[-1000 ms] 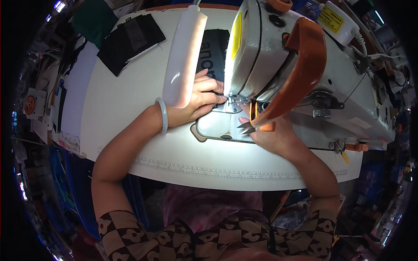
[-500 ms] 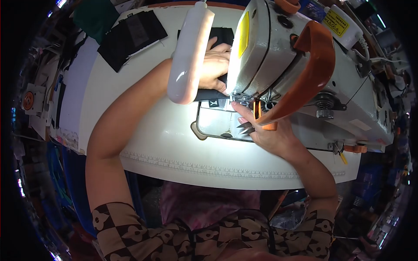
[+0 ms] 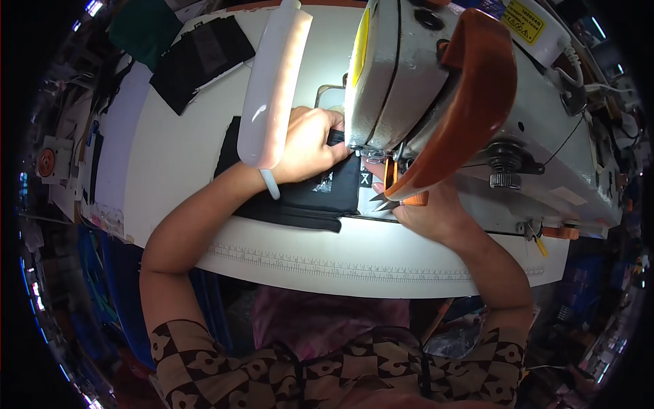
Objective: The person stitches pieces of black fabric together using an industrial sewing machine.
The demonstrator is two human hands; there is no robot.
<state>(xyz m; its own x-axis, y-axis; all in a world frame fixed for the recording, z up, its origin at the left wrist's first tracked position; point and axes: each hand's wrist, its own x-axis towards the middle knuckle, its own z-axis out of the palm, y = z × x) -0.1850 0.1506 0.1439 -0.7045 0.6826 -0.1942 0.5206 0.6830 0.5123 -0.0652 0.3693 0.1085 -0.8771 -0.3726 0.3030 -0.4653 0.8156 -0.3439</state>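
Pinching black fabric point(image 3: 300, 199) at the sewing machine point(image 3: 412, 88), the left hand point(image 3: 335, 142) is nearly closed, cloth beneath it and toward the table's point(image 3: 184, 146) near edge; the right hand point(image 3: 432, 211) curls round thread snips point(image 3: 386, 202)

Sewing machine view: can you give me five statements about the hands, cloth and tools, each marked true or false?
1. The left hand is on black cloth beside the sewing machine. True.
2. The right hand holds a pen. False: it holds pointed snips.
3. The bracelet is on the right wrist. False: it is on the left.
4. A printed ruler scale runs along the table's near side. True.
5. The lamp is off. False: it is lit.
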